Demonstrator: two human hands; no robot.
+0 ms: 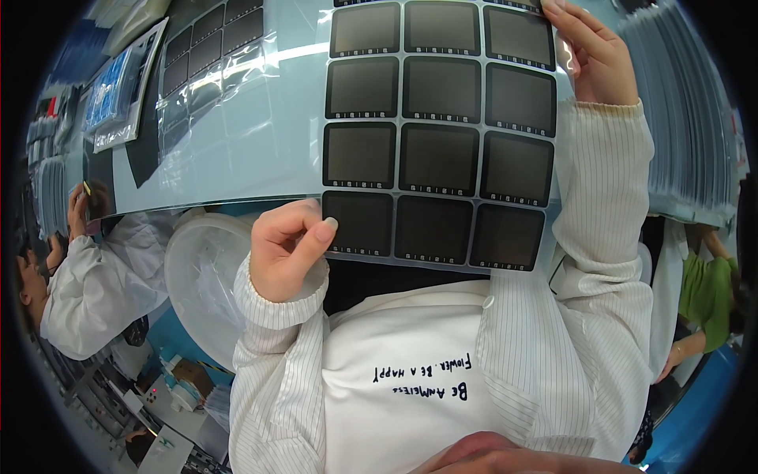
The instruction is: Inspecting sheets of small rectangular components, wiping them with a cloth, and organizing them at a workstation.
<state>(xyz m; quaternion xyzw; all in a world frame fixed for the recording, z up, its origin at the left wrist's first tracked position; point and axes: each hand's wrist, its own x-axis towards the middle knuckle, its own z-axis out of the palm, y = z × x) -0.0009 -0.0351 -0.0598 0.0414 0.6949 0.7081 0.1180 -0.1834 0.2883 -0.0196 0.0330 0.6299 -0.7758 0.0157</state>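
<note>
I hold up a clear flexible sheet [438,130] carrying a grid of dark rectangular panels in three columns. My left hand [288,249] pinches its lower left corner, thumb pressed on the edge of the bottom left panel. My right hand [592,51] grips the sheet's upper right edge, fingers curled over the top right panel. Both arms wear white striped sleeves. The sheet is close to my face and hides what lies behind it.
A second clear sheet with dark panels [213,55] lies on the pale table [237,150] at the left. A round white tray [201,276] sits below it. A person in white [87,292] works at the left; another in green [707,296] stands right. Stacked sheets [687,118] rise at the right.
</note>
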